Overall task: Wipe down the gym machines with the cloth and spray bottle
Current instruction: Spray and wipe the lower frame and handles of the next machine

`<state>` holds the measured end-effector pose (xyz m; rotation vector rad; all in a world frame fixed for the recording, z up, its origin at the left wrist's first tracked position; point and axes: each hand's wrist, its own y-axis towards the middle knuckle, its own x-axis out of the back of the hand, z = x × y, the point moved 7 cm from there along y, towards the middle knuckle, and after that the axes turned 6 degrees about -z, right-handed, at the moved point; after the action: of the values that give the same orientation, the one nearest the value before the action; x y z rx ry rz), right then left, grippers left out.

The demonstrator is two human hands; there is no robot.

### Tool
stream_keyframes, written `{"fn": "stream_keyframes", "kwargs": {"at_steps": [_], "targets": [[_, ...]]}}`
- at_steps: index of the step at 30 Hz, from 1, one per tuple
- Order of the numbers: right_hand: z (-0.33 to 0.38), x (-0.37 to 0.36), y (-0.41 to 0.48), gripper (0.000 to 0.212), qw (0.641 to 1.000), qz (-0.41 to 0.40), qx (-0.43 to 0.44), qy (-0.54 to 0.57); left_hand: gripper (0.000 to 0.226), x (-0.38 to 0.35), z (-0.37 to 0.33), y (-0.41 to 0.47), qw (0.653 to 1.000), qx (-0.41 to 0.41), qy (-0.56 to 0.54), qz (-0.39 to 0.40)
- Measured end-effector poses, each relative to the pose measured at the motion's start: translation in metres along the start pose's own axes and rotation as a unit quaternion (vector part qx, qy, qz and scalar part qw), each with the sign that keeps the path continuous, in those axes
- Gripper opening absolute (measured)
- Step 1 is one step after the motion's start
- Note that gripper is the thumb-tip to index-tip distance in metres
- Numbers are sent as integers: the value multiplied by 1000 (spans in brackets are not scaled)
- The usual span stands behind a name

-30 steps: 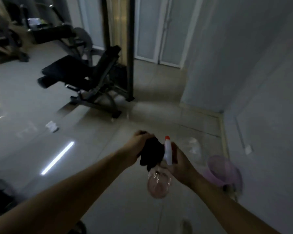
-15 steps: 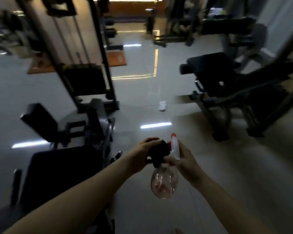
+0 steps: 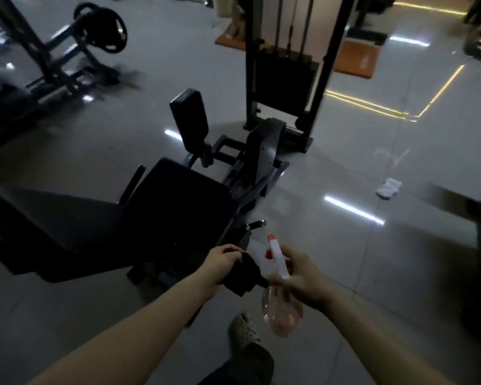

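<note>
Gripping the dark cloth (image 3: 243,276) in the left hand (image 3: 222,263) and the spray bottle (image 3: 281,295) in the right hand (image 3: 299,276), the person seems not yet to have wiped the seated machine (image 3: 161,207).

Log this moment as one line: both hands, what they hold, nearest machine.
left hand: holds black cloth | right hand: grips spray bottle | padded seat machine: ahead, untouched | wiping: not yet begun

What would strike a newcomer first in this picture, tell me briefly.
At bottom centre, the left hand grips a dark cloth and the right hand holds a clear spray bottle with a red-tipped nozzle. Just beyond them on the left stands a black padded machine, with a weight stack behind it.
</note>
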<state>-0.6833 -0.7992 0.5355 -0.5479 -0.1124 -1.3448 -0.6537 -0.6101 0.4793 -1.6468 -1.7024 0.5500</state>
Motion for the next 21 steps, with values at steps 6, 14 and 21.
{"fn": "stream_keyframes", "kwargs": {"at_steps": [6,14,21], "targets": [[-46,-13,57,26,994,44,-16,-99,11,49,58,67,988,91,-32,-118],[-133,-45,154,19,969,57,-31,-237,18,36,101,133,978,89,-39,-187],[-196,-60,210,19,952,90,-17,-293,15,9,148,169,962,103,-63,-246]]}}
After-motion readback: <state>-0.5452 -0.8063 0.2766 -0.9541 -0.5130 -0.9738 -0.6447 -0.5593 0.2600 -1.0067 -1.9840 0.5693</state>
